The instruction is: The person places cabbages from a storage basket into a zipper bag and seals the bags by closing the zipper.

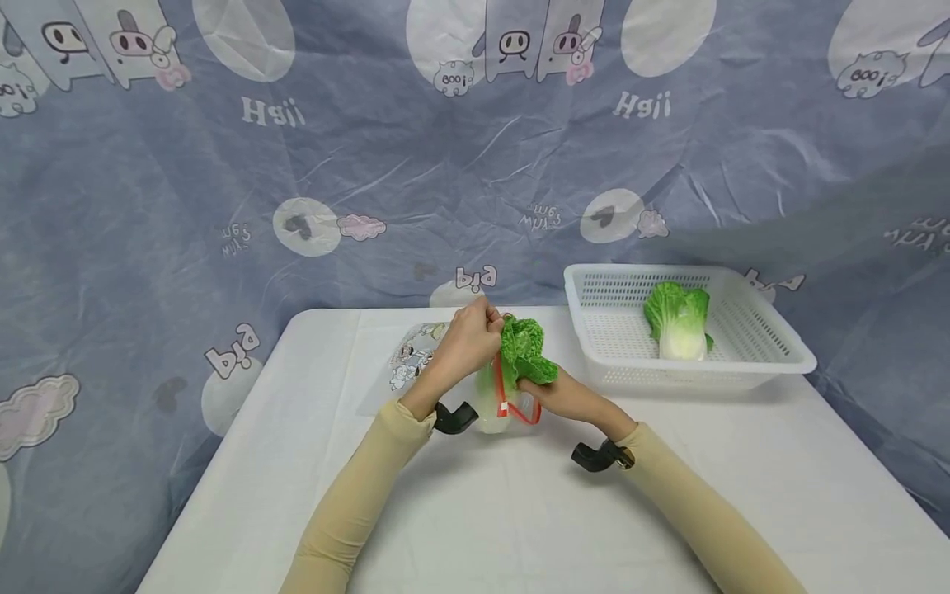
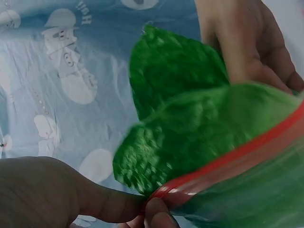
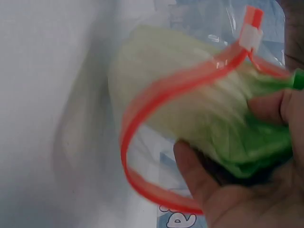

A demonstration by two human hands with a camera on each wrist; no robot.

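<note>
My left hand (image 1: 469, 340) pinches red rim (image 3: 159, 97) of clear bag (image 2: 256, 204); my right hand (image 1: 560, 396) grips cabbage (image 1: 523, 342), base inside bag, leaves outside. If rim slips or folds inward, leaves could snag there, tear.

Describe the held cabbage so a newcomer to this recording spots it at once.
On the white table, left of the basket, find the right hand. It grips the cabbage, whose green leaves poke past the red rim of a clear bag. Unlike the other cabbage, lying loose in the basket, this one is hand-held and partly bagged.
</note>
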